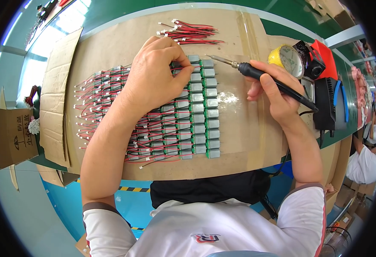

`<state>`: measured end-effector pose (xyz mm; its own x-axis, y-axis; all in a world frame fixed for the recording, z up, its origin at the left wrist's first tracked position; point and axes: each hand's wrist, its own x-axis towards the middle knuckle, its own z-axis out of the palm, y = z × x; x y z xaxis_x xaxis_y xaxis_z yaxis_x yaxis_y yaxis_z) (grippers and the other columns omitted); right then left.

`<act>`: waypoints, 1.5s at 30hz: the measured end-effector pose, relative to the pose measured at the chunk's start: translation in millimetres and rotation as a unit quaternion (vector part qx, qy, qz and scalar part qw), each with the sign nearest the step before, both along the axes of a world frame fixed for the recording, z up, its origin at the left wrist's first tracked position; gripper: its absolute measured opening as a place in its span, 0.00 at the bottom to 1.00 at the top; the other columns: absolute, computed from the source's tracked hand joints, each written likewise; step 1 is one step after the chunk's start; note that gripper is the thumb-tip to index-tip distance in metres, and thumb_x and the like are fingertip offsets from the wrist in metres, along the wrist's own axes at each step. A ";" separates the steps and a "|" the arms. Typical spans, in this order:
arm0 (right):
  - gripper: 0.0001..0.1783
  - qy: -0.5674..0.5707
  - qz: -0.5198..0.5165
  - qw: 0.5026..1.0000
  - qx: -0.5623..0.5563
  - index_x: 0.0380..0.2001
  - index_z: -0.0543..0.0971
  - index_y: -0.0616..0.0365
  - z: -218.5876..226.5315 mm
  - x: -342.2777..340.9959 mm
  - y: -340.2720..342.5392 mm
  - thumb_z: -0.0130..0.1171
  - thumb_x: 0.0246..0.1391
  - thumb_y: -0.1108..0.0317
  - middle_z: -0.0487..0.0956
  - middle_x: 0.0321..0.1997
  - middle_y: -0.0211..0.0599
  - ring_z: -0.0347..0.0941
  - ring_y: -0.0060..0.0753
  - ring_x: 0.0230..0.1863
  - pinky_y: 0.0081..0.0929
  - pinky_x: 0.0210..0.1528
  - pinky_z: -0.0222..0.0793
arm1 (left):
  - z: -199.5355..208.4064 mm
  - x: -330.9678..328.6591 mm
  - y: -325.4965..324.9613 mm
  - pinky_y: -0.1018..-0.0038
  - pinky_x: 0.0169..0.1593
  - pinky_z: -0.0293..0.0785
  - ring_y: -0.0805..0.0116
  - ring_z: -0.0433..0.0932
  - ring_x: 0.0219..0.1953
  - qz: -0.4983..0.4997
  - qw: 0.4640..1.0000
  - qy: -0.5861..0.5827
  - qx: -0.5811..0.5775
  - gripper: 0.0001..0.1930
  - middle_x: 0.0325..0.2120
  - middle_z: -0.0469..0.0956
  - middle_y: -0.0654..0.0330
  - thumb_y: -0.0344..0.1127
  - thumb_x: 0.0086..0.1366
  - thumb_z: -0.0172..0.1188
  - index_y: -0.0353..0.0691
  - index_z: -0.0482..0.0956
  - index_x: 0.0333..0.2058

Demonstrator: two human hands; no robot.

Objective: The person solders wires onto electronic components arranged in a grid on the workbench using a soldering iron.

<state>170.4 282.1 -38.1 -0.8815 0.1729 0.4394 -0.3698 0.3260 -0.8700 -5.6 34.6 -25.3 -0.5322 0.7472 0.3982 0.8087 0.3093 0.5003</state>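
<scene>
Rows of small grey rectangular modules (212, 113) with green circuit boards and red-and-black wire leads lie on the cardboard sheet. My left hand (155, 75) reaches over their far end. Its thumb and index finger are pinched on a thin red-and-black wire (176, 67) by the far modules; the wire's tip is hidden by the fingers. My right hand (278, 88) holds a soldering iron (260, 73) with a black handle, like a pen. The iron's metal tip points left, just beyond the far end of the rightmost row and apart from my left fingers.
Loose red-and-black wires with white connectors (192, 32) lie at the far side. On the right stand a yellow-rimmed tape roll (278, 57), a black soldering station (325, 103), blue-handled pliers (345, 107) and a red container (325, 60). A folded cardboard piece (59, 98) lies left; an open box (14, 137) stands beyond.
</scene>
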 end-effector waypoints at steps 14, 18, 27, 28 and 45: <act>0.23 -0.011 0.005 0.999 0.033 0.65 0.78 0.72 0.8 0.1 5.5 0.56 0.78 0.63 0.88 0.44 0.49 0.83 0.26 0.29 0.23 0.32 0.81 | 0.8 -3.2 0.4 0.62 0.53 0.76 0.56 0.80 0.45 -0.003 1.000 0.008 0.016 0.06 0.34 0.83 0.59 0.29 0.58 0.74 0.37 0.84 0.30; 0.22 -0.020 -0.021 1.000 0.009 0.64 0.80 0.64 0.4 -1.3 0.3 0.62 0.75 0.62 0.90 0.36 0.37 0.80 0.17 0.26 0.18 0.31 0.78 | -0.5 -4.9 0.2 0.62 0.52 0.77 0.55 0.80 0.44 -0.007 1.000 0.008 0.011 0.06 0.34 0.83 0.58 0.30 0.57 0.75 0.38 0.85 0.30; 0.18 0.021 -0.006 1.000 0.020 0.63 0.79 0.63 -1.4 1.9 3.1 0.58 0.77 0.66 0.89 0.38 0.40 0.80 0.21 0.25 0.21 0.29 0.78 | 36.6 -18.6 -9.2 0.62 0.54 0.79 0.58 0.83 0.46 0.096 0.995 -0.042 -0.001 0.09 0.39 0.88 0.54 0.33 0.64 0.73 0.36 0.90 0.39; 0.19 0.025 -0.003 0.999 0.033 0.63 0.78 0.63 -1.2 2.8 3.8 0.57 0.78 0.65 0.88 0.39 0.42 0.80 0.23 0.25 0.22 0.29 0.79 | 40.7 -25.8 -6.5 0.64 0.51 0.79 0.63 0.84 0.42 0.110 0.993 -0.041 -0.023 0.08 0.37 0.88 0.56 0.32 0.64 0.73 0.36 0.91 0.40; 0.15 0.051 -0.013 0.999 0.002 0.58 0.83 0.61 -0.4 0.7 2.5 0.62 0.75 0.68 0.88 0.34 0.36 0.80 0.21 0.24 0.21 0.26 0.76 | 18.0 -58.9 19.7 0.59 0.52 0.80 0.49 0.84 0.43 0.034 0.984 0.047 -0.166 0.08 0.37 0.85 0.50 0.32 0.65 0.69 0.35 0.90 0.38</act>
